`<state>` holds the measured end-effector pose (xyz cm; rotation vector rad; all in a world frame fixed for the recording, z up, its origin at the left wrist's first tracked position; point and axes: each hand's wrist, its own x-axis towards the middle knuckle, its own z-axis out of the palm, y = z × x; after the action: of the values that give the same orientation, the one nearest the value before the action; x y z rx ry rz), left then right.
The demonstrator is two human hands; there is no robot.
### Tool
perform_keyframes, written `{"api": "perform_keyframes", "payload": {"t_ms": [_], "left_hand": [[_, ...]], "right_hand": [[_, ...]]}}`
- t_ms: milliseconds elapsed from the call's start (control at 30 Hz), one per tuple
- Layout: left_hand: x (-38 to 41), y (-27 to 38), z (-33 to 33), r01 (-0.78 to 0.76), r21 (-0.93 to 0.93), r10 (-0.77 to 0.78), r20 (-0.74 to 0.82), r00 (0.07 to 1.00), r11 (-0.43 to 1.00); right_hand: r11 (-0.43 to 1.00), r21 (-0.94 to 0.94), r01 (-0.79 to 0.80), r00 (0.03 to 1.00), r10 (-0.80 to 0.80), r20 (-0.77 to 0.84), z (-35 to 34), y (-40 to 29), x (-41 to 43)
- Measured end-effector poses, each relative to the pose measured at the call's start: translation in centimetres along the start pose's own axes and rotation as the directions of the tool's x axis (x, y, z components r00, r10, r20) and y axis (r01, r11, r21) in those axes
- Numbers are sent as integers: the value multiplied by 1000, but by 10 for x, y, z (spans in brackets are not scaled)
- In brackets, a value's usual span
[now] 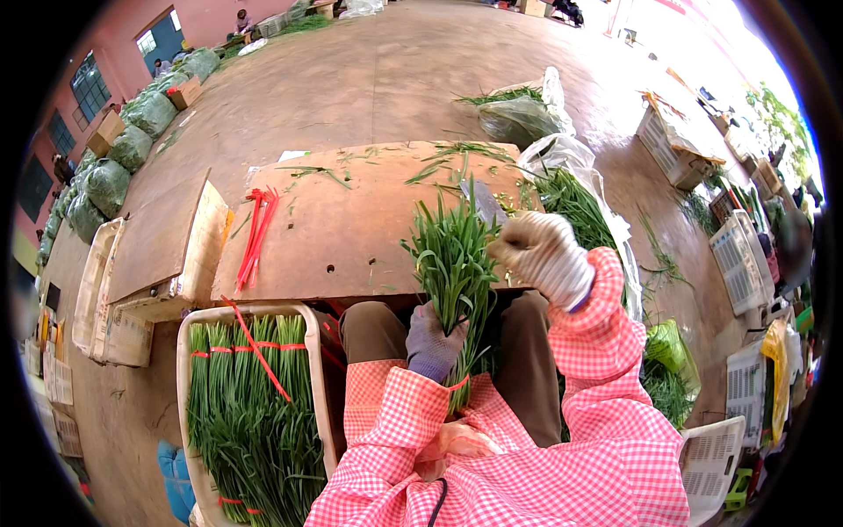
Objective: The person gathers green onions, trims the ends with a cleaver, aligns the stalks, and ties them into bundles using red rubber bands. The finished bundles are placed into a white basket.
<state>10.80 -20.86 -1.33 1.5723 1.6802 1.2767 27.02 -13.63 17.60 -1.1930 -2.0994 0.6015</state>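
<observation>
My left hand, in a purple-grey knit glove, grips a bunch of long green leafy stalks over my lap. A red tie is around the bunch below that hand. My right hand, in a whitish knit glove, is at the right side of the leaf tips with its fingers curled; whether it holds anything is hidden. Just beyond it a flat metal blade lies on the wooden board. Several red ties lie at the board's left.
At my left, a plastic crate holds red-tied green bundles. A cardboard-topped box stands beyond it. Loose greens in white plastic are at the board's right. Filled bags line the far left wall. People sit farther off.
</observation>
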Motion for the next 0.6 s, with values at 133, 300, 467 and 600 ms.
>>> {"api": "perform_keyframes", "payload": {"t_ms": [133, 300, 467, 600], "left_hand": [[-1, 4, 7, 31, 54, -33, 34, 999, 998], [0, 6, 14, 32, 133, -44, 84, 996, 991], [-1, 4, 6, 18, 199, -31, 63, 998, 980], [0, 1, 13, -12, 179, -6, 99, 995, 984]], "right_hand": [[940, -248, 233, 972, -222, 71, 21, -33, 10], [846, -380, 374, 927, -336, 164, 37, -22, 25], [944, 325, 60, 988, -10, -152, 0, -32, 20], [996, -66, 68, 994, -73, -77, -7, -18, 17]]}}
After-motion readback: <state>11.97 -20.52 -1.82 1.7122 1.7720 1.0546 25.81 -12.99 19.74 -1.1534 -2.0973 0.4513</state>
